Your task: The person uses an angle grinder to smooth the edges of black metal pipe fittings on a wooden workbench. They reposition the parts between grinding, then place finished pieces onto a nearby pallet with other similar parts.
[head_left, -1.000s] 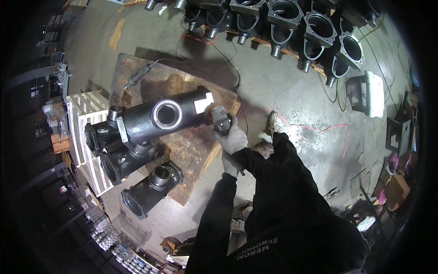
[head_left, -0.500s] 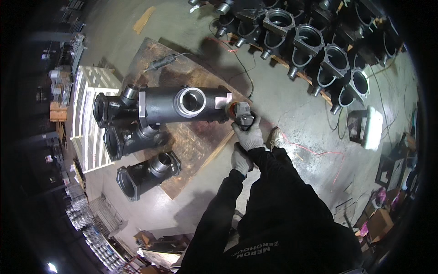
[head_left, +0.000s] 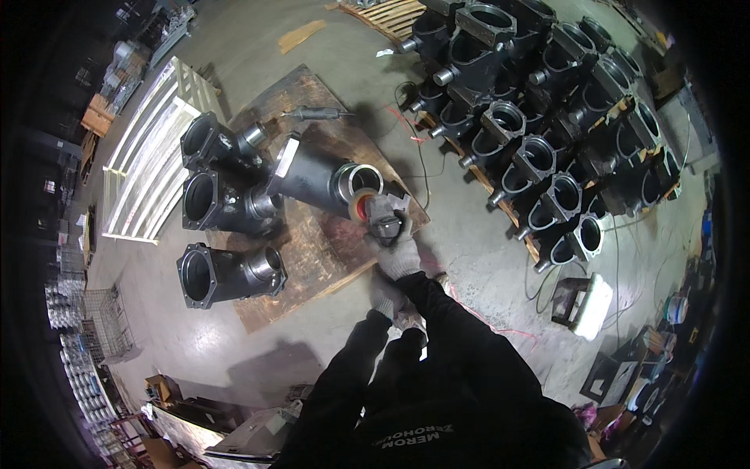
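Note:
My gloved right hand (head_left: 401,255) is wrapped round the front of an angle grinder (head_left: 384,220), whose orange-red disc (head_left: 361,205) is at the near right part of a large black pipe fitting (head_left: 312,173). Disc and fitting overlap in view; whether they touch I cannot tell. Close behind, my gloved left hand (head_left: 385,297) is closed at the grinder's rear, its fingers partly hidden and blurred. The fitting lies on a worn wooden board (head_left: 328,250), its bare metal ring (head_left: 364,180) facing up.
Three smaller black fittings (head_left: 234,273) stand along the board's left side. A second power tool (head_left: 316,113) lies at the back. Beyond it on the right, many black castings (head_left: 531,156) crowd on pallets. Cables and a red cord (head_left: 500,328) trail over the floor. A white crate (head_left: 148,156) stands left.
My view has turned and shifted. The grinder has moved from the fitting's right end plate toward the bare metal ring, with both my hands still at it.

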Motion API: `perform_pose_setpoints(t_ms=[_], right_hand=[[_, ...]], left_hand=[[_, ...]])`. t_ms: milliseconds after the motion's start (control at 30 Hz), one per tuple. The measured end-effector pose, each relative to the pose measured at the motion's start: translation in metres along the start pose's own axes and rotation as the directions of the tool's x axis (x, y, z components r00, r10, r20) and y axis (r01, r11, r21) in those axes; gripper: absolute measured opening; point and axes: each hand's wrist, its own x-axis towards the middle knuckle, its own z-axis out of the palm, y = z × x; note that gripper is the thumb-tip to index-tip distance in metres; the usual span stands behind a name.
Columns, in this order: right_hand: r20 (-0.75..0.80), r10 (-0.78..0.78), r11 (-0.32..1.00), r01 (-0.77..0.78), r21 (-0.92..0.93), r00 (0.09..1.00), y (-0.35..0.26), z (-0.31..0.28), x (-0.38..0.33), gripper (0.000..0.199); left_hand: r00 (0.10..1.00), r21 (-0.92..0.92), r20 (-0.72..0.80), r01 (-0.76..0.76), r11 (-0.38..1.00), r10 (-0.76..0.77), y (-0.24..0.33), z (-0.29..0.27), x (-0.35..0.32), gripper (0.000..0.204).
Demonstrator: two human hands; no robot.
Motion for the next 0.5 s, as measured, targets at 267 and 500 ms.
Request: perform_pose_setpoints(t_ms=[267, 500], right_hand=[[-0.104, -0.15, 0.987, 0.155, 0.036, 0.983, -0.047, 0.004, 0.032, 0.086], [-0.213, -0.085, 0.994, 0.069, -0.082, 0.973, -0.043, 0.008, 0.065, 0.088]], left_hand=[[0.99, 0.138, 0.105, -0.111, 0.984, 0.097, 0.049, -0.02, 0.038, 0.056], [0.985, 0.263, 0.154, -0.114, 0.958, 0.075, 0.052, -0.006, 0.078, 0.043]])
